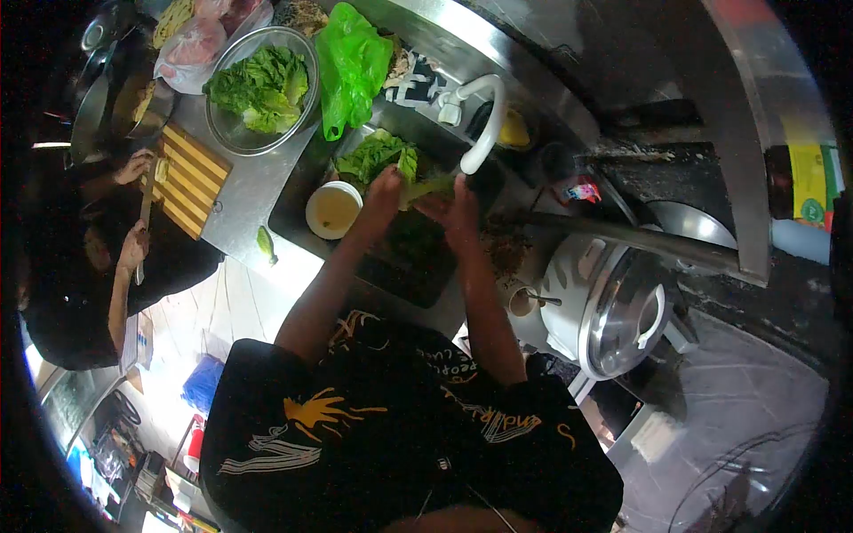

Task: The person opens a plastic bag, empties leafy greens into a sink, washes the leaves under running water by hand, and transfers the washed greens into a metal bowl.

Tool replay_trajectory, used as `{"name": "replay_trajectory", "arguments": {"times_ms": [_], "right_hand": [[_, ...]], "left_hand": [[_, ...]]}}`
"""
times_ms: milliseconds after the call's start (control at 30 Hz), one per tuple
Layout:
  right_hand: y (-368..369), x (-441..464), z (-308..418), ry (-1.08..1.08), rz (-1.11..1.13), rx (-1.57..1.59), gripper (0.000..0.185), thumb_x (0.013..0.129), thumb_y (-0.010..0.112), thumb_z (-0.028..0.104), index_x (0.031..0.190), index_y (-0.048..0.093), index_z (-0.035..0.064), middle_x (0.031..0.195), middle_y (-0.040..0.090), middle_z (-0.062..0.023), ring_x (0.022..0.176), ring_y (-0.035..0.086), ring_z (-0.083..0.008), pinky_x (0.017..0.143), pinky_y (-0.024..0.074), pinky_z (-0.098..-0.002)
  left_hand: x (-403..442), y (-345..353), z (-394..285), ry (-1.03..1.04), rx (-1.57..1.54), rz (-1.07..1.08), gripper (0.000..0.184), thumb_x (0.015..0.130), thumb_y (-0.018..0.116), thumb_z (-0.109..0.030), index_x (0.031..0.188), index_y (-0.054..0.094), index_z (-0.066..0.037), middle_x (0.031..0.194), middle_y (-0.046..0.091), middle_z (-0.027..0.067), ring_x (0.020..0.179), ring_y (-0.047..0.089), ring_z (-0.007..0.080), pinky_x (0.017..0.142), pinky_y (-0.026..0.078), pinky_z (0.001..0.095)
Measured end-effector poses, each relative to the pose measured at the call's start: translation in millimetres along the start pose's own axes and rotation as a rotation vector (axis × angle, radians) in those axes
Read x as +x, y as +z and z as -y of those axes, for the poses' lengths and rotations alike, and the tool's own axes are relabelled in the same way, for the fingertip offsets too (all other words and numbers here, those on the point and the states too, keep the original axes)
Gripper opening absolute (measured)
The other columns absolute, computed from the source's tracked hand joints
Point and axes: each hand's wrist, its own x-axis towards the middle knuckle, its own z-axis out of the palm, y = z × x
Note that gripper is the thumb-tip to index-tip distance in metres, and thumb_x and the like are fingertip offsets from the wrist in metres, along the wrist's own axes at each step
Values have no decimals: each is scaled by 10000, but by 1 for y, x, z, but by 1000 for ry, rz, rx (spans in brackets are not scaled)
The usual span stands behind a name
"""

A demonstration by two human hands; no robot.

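Note:
My left hand (386,192) and my right hand (450,213) are over the metal sink (293,191), just below the white faucet (484,133). Between them stretches a pale green lettuce leaf (428,188), with the fingers of both hands closed on it. More leafy lettuce (366,158) lies in the sink beyond my left hand. A white tub (334,210) with pale, cloudy contents stands at the sink's left side. Dark shadow hides the sink's floor under my right hand, and the fingertips are hard to make out.
A steel bowl (313,107) of lettuce and a green plastic bag (355,67) stand behind the sink. At left, a co-worker's hands hold a knife (147,200) at a striped cutting board (191,182). A lidded cooker (622,311) and a cup (522,302) stand right.

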Motion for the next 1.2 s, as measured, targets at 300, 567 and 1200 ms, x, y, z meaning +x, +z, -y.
{"name": "replay_trajectory", "arguments": {"times_ms": [300,567,1200], "right_hand": [[28,-5,9,-189,-34,-297,254,929,612,166,1134,546,31,1047,608,-103,928,658,-223,749,625,-392],[-7,6,-2,-149,-55,-894,248,920,613,165,1134,597,42,1115,645,-105,952,661,-229,780,582,-385],[248,86,-5,-368,466,-590,353,945,661,263,1188,571,23,1028,643,-47,874,596,-130,714,484,-286]], "left_hand": [[13,15,4,-17,130,-71,380,1026,408,-243,1290,494,17,1246,543,216,1146,530,298,1003,402,385],[13,2,34,529,465,-460,337,1022,492,-229,1258,527,10,1132,615,96,1008,586,229,894,472,355],[-88,-100,-74,158,-671,-575,291,1037,504,-262,1217,537,-36,1085,621,67,965,620,188,918,508,372]]}}
